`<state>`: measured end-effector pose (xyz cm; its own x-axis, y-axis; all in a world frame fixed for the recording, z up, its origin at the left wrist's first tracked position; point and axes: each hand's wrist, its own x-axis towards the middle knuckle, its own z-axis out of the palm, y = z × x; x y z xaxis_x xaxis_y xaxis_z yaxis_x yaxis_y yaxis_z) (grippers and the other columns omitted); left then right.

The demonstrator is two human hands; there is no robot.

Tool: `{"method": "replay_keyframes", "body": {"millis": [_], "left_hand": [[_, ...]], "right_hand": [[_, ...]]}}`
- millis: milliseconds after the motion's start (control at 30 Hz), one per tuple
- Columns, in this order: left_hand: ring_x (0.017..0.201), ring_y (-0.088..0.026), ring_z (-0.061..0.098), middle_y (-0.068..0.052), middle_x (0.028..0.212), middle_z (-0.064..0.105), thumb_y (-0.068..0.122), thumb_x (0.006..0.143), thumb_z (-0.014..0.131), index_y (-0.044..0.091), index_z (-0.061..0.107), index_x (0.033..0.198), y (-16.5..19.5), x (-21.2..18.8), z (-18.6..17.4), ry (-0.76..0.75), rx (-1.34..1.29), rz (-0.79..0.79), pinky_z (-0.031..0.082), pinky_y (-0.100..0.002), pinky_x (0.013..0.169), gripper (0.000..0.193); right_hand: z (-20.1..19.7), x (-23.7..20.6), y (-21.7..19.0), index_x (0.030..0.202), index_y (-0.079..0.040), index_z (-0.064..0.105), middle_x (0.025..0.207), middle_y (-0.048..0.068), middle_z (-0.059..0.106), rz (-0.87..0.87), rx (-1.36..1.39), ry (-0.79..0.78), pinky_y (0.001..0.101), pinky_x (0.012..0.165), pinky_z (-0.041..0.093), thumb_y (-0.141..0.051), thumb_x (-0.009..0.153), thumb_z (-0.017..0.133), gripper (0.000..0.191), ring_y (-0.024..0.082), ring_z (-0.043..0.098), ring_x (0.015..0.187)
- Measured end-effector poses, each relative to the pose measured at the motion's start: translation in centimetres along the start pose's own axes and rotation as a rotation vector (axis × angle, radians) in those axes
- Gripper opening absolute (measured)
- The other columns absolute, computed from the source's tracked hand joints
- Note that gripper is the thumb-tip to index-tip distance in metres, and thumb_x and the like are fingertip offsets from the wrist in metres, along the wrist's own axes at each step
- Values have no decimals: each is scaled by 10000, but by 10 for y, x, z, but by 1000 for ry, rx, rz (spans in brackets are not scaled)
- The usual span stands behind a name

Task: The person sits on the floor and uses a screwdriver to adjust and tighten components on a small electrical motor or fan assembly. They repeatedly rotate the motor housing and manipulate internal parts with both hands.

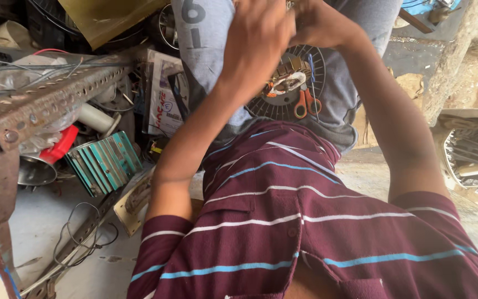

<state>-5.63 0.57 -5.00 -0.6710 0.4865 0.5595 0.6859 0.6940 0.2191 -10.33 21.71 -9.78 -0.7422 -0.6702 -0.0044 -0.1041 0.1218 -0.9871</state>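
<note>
Cluttered workshop floor [40, 221]. Both hands, left [261, 33] and right [316, 22], raised top centre; grip unclear. Motor winding [289, 80], scissors [305, 102] on lap within reach.

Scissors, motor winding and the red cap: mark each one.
scissors [307, 105], head view, on the orange handle loops.
motor winding [289, 77], head view, on the copper coil.
red cap [62, 145], head view, on its side wall.
</note>
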Motion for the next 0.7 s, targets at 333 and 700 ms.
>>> {"method": "replay_keyframes", "body": {"millis": [333,700], "left_hand": [[928,-209,583,-49,940,579,138,849,622,103,696,838,76,-58,-79,-568,-176,124,460,-363,757,83],[700,-270,684,-98,725,661,241,789,853,48,710,769,-32,-8,-5,-279,-277,-202,512,-420,654,242]], "right_hand": [[41,-62,-35,951,-33,714,826,85,684,-325,-801,424,372,656,474,20,877,836,153,228,623,710],[119,-110,-74,1314,-48,748,733,47,648,11,-800,367,350,483,453,-182,908,848,439,183,594,548]]}}
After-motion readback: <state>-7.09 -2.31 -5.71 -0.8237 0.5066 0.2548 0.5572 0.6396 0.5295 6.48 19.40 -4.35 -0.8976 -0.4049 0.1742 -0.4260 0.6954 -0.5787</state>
